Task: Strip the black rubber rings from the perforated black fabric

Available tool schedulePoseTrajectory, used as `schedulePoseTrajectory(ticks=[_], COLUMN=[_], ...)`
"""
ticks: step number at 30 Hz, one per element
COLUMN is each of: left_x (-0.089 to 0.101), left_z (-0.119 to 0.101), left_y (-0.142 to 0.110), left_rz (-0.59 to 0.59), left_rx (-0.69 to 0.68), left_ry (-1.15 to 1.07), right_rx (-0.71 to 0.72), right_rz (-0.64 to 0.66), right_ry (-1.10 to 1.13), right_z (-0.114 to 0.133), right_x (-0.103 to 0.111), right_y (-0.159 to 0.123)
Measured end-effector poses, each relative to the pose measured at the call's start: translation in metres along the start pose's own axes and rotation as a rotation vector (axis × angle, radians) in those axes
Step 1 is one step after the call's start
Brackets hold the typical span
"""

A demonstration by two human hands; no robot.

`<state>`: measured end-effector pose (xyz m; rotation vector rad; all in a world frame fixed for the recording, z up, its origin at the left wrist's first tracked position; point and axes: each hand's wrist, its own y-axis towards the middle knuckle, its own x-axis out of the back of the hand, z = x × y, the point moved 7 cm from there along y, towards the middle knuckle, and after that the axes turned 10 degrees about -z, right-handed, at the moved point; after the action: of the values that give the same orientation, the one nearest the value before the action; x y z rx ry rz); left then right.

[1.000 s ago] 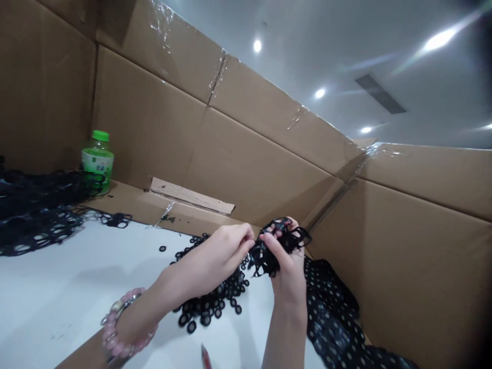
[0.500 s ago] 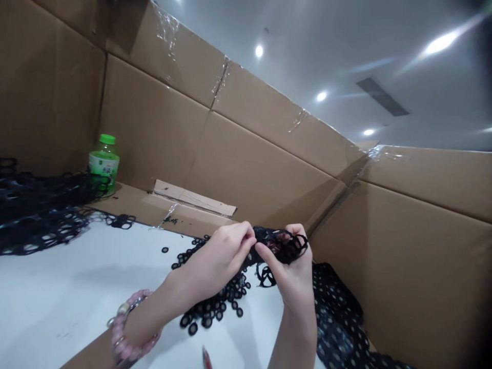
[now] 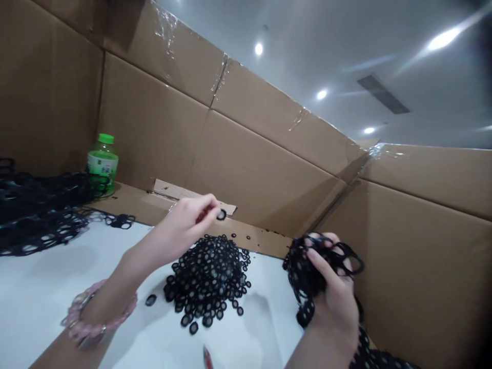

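Note:
Between the thumb and fingers of my left hand point(image 3: 192, 218) is one small black ring point(image 3: 221, 214), held above a heap of similar rings point(image 3: 209, 271) on the white table. My right hand point(image 3: 336, 287) is closed around a bunched black sheet with holes point(image 3: 305, 271), whose loops stick out past the fingers and hang below them. Some of that sheet is hidden behind the palm. A single loose ring point(image 3: 151, 300) lies left of the heap, beneath my left forearm.
Black perforated webbing point(image 3: 42, 210) is piled at the left, next to a green-capped bottle point(image 3: 103, 164). Cardboard walls point(image 3: 261, 164) enclose the white table point(image 3: 46, 297). A pointed red-tipped tool point(image 3: 207, 356) lies at the near edge. Dotted black sheet point(image 3: 378, 356) sits at lower right.
My hands have moved apart. The left went left with a ring now in its fingers; the right went right and down with the bunched sheet. A loose ring now lies left of the heap.

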<state>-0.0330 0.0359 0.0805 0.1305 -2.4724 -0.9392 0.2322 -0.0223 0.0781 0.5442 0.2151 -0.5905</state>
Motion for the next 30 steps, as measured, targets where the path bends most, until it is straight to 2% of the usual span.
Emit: schedulePoseTrajectory(ticks=[2, 4, 5, 6, 9, 11, 13, 16, 19, 21, 23, 25, 30], left_x=[-0.03, -0.072, -0.093, -0.109, -0.142, -0.152, -0.152, -0.136, -0.104, -0.079, -0.068, -0.064, -0.045], left_z=[0.014, 0.036, 0.052, 0.069, 0.096, 0.105, 0.109, 0.098, 0.061, 0.027, 0.0, -0.014, -0.015], left_y=[-0.006, -0.02, -0.03, -0.039, -0.045, -0.045, -0.041, -0.027, -0.008, 0.001, -0.001, -0.005, -0.003], left_rz=[0.27, 0.582, 0.739, 0.84, 0.861, 0.836, 0.802, 0.682, 0.432, 0.242, 0.275, 0.326, 0.156], left_rx=[-0.011, 0.032, 0.113, 0.202, 0.255, 0.244, 0.227, 0.173, 0.069, -0.019, -0.08, -0.084, -0.073], left_ry=[0.043, 0.142, 0.22, 0.318, 0.391, 0.379, 0.364, 0.348, 0.192, -0.106, -0.35, -0.464, -0.476], right_rx=[-0.081, -0.185, -0.237, -0.285, -0.364, -0.375, -0.361, -0.329, -0.335, -0.336, -0.315, -0.269, -0.059], right_rz=[0.125, 0.237, 0.276, 0.306, 0.332, 0.337, 0.357, 0.394, 0.45, 0.511, 0.546, 0.523, 0.419], right_ry=[0.033, 0.105, 0.152, 0.201, 0.322, 0.344, 0.323, 0.235, 0.179, 0.195, 0.209, 0.166, -0.189], right_z=[-0.012, -0.026, -0.032, -0.037, -0.045, -0.047, -0.049, -0.05, -0.05, -0.048, -0.045, -0.043, -0.042], right_x=[-0.017, -0.038, -0.047, -0.055, -0.069, -0.072, -0.072, -0.072, -0.077, -0.084, -0.088, -0.087, -0.078], right_y=[-0.001, -0.002, -0.002, -0.003, -0.003, -0.006, -0.01, -0.018, -0.027, -0.033, -0.036, -0.035, -0.027])
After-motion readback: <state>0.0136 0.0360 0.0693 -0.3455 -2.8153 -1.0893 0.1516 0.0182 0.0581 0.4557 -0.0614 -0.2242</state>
